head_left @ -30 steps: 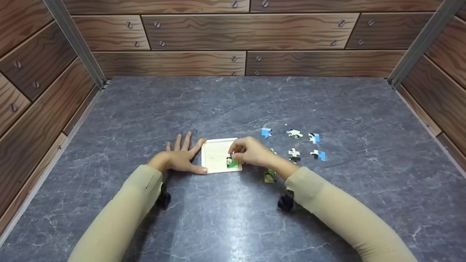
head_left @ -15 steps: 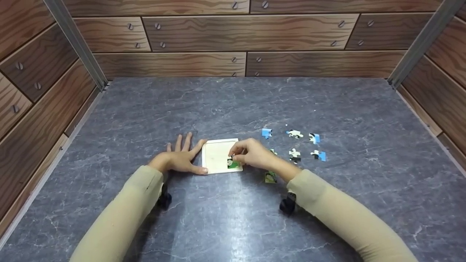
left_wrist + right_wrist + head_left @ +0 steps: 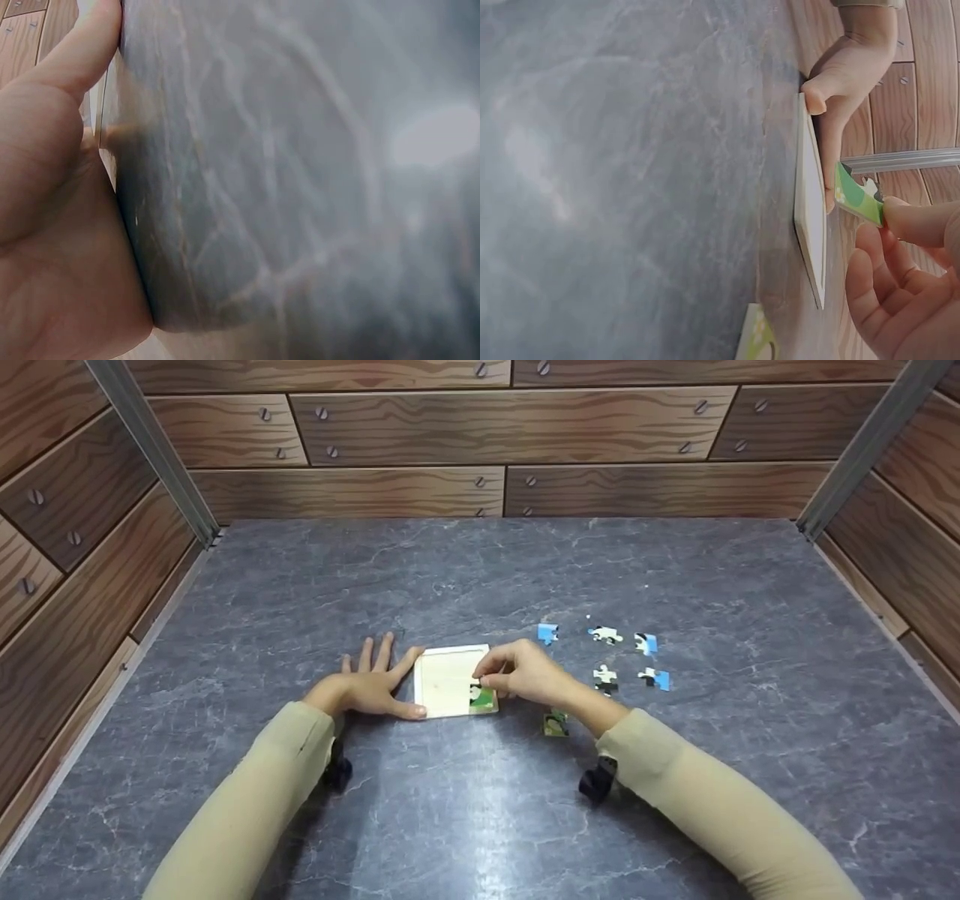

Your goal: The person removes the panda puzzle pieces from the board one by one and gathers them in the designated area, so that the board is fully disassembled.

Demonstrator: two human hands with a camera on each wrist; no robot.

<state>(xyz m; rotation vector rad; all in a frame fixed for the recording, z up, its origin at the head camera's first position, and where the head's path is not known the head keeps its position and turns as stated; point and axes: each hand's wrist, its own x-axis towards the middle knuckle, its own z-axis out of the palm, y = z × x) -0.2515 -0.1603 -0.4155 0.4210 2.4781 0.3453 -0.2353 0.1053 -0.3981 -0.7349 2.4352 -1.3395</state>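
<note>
My right hand (image 3: 523, 671) pinches a green jigsaw piece (image 3: 857, 196) with black and white parts between thumb and fingers. The right wrist view has this piece raised off a shallow, pale square puzzle tray (image 3: 444, 682); from the head view it overlaps the tray's lower right corner. Spread flat on the table, my left hand (image 3: 361, 690) touches the tray's left edge with thumb and index finger. Only its palm and thumb side (image 3: 52, 202) appear in the left wrist view. Fingers partly hide the held piece's upper edge.
Right of the tray lie several loose jigsaw pieces, among them a blue one (image 3: 547, 633), a black-and-white one (image 3: 605, 679) and a green one (image 3: 556, 724) near my right wrist. Wood-patterned walls (image 3: 495, 427) enclose the grey marbled table (image 3: 480, 577).
The green jigsaw piece has shifted slightly right over the tray's corner and turned a little in my right hand's pinch. My left hand and the tray stay in place.
</note>
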